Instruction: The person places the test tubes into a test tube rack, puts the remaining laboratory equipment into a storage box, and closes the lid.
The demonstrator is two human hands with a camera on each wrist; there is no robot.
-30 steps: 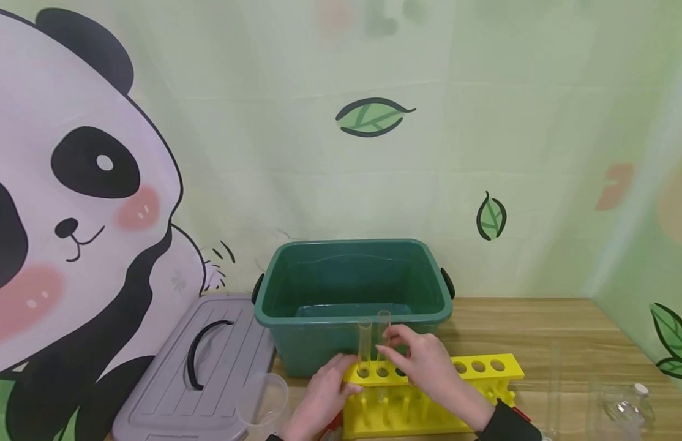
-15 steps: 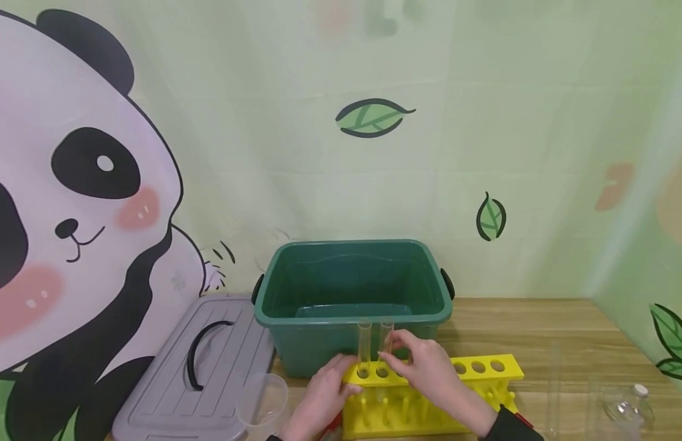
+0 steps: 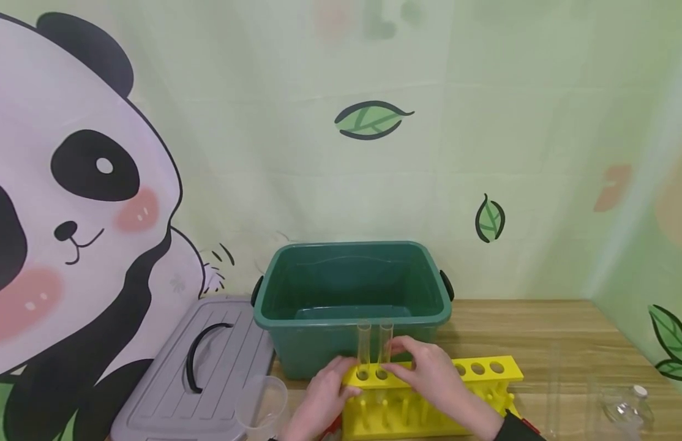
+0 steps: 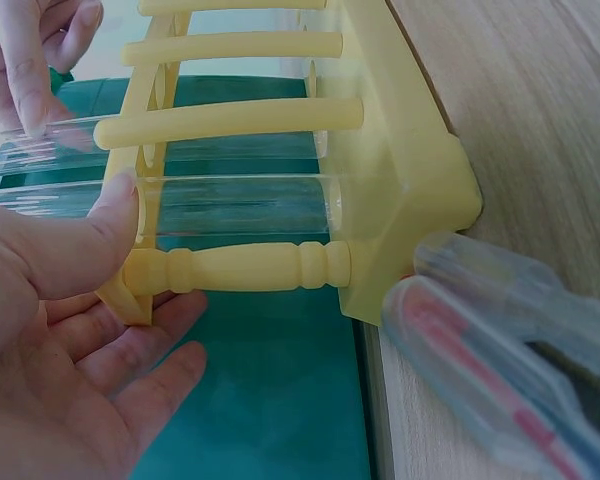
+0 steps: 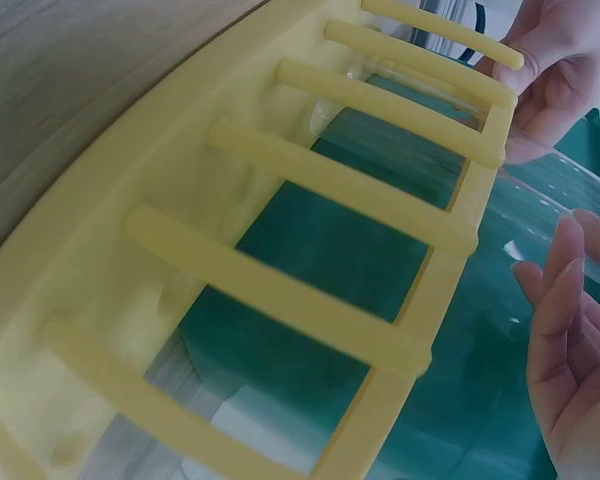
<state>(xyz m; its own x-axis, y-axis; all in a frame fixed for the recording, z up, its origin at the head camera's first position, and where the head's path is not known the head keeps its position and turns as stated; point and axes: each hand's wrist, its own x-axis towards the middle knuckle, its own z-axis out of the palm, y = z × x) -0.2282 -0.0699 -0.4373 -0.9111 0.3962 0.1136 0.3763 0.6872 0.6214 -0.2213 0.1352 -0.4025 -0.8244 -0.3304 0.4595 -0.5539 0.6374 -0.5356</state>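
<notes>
In the head view, a yellow test tube rack point(image 3: 509, 367) stands in front of the green bin, with two clear test tubes upright in its left holes. My left hand point(image 3: 321, 389) grips the rack's left end, thumb on the near side and fingers beyond the top bar, as the left wrist view shows. Beside it is the first test tube point(image 3: 364, 343). With thumb and fingers, my right hand point(image 3: 431, 370) pinches the second test tube point(image 3: 385, 340) just above the rack. Its hold is also visible in the right wrist view, where the rack's yellow pegs point(image 5: 270, 290) fill the middle.
Behind the rack is the green bin point(image 3: 352, 321) with black handles. At left lie a grey lid point(image 3: 225, 361) and a clear plastic cup point(image 3: 262, 401). A clear bottle with a white cap point(image 3: 640, 392) stands at right. A clear, red-marked object point(image 4: 460, 350) lies by the rack.
The second test tube has slid down in its hole until level with the first. My right hand has sunk slightly with it; my left hand stays on the rack.
</notes>
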